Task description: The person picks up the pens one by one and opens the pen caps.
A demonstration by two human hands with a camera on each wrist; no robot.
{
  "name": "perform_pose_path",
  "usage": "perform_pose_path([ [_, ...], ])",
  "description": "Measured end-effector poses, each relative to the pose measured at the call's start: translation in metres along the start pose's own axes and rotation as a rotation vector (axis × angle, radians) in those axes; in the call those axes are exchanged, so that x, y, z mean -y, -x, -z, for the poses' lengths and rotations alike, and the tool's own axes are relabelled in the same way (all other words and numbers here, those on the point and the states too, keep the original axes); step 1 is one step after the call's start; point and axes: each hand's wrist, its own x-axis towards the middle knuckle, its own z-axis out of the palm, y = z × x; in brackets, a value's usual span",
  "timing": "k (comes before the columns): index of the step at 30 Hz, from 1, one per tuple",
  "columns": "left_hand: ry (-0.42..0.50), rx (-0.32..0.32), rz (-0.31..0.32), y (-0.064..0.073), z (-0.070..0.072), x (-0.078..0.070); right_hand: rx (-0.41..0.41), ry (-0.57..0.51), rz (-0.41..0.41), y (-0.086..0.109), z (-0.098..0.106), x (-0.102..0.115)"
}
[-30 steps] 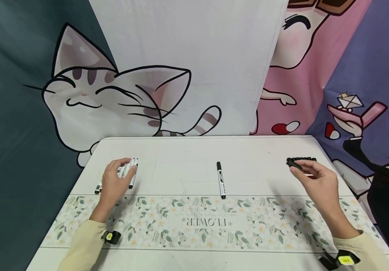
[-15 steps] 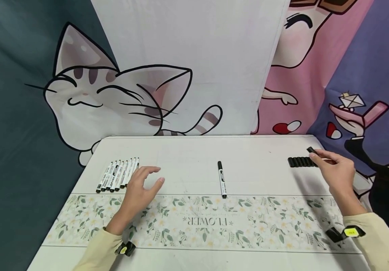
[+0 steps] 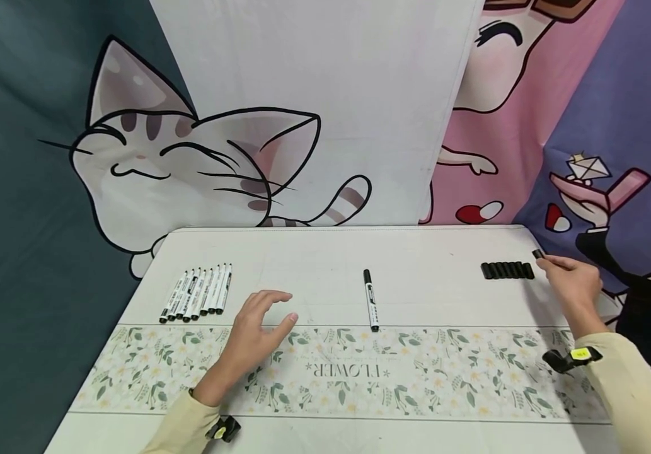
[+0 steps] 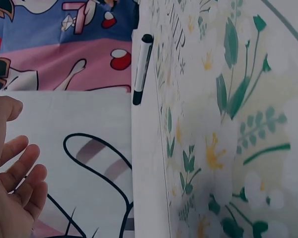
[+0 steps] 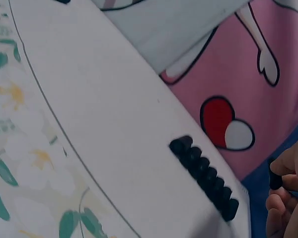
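Observation:
My right hand (image 3: 576,287) pinches a small black marker cap (image 3: 538,253) above the right end of a row of several black caps (image 3: 508,270). In the right wrist view, the pinched cap (image 5: 275,176) is apart from the row of caps (image 5: 206,178). With fingers and thumb spread, my left hand (image 3: 259,331) hovers over the floral band and holds nothing. It is between a row of several white markers (image 3: 197,293), thin black tips showing at the far ends, and one capped marker (image 3: 371,301) lying mid-table. The left wrist view shows that capped marker (image 4: 142,69) too.
The white table (image 3: 302,258) carries a floral printed band (image 3: 348,391) across its near half. Right behind its far edge hangs a cloth backdrop (image 3: 325,164) with cartoon figures.
My left hand has moved right, away from the row of markers. My right hand has moved right from over the row of caps to beyond its end, a cap still pinched.

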Motion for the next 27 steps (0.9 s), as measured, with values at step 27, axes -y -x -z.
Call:
perform_pose_path([
  [27,0.037,0.104,0.046,-0.015,-0.031,-0.016,0.001,0.092,0.01,-0.029,-0.018,-0.041],
])
